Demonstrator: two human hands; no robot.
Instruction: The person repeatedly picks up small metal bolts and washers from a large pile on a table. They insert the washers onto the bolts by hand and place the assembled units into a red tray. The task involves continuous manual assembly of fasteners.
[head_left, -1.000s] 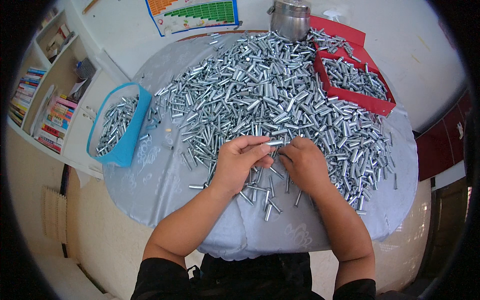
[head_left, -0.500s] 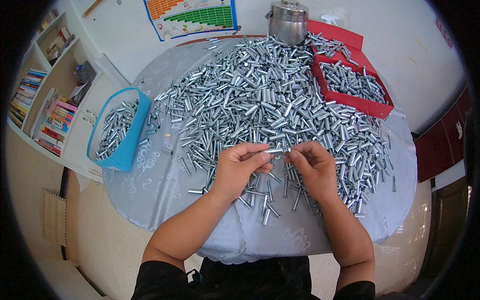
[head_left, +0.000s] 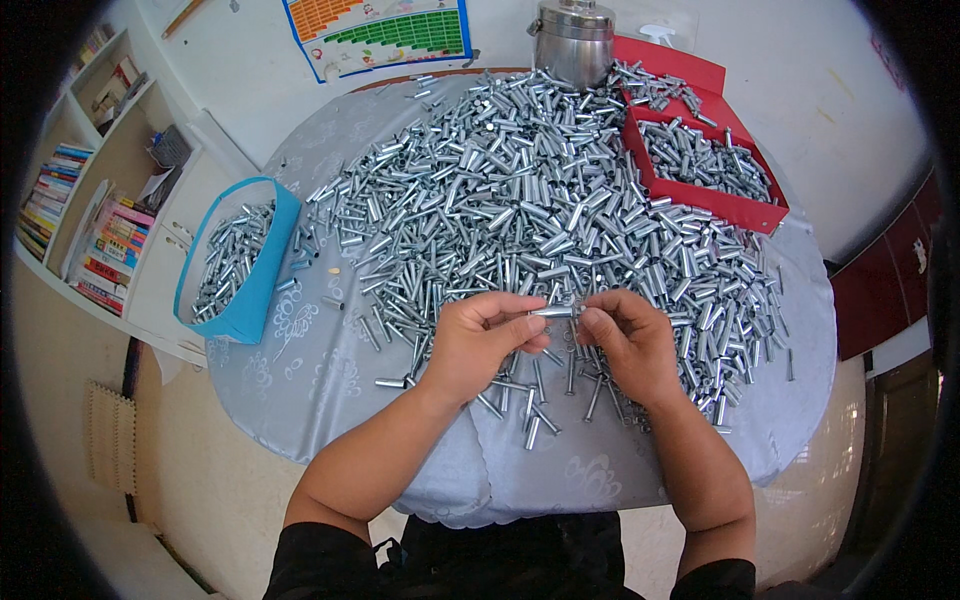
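Between my two hands a shiny metal sleeve [head_left: 553, 312] lies nearly level above the near edge of the pile. My left hand [head_left: 478, 340] pinches its left end between thumb and fingers. At its right end, my right hand [head_left: 632, 345] is closed on what looks like the head of a bolt, mostly covered by the fingertips. Beneath and beyond both hands spreads a large pile of loose metal sleeves and bolts [head_left: 520, 190]. Several bolts [head_left: 537, 415] lie scattered on the tablecloth just below my hands.
The round table has a silvery patterned cloth [head_left: 400, 470]. A blue fabric basket [head_left: 262, 265] of metal pieces stands at the left, and an open red box [head_left: 705, 202] of them at the far right. Behind the pile is a steel pot [head_left: 573, 45]. A bookshelf [head_left: 75, 170] stands left.
Both hands and the sleeve have shifted slightly down in the picture, and my right hand has turned a little. The sleeve stays held between them.
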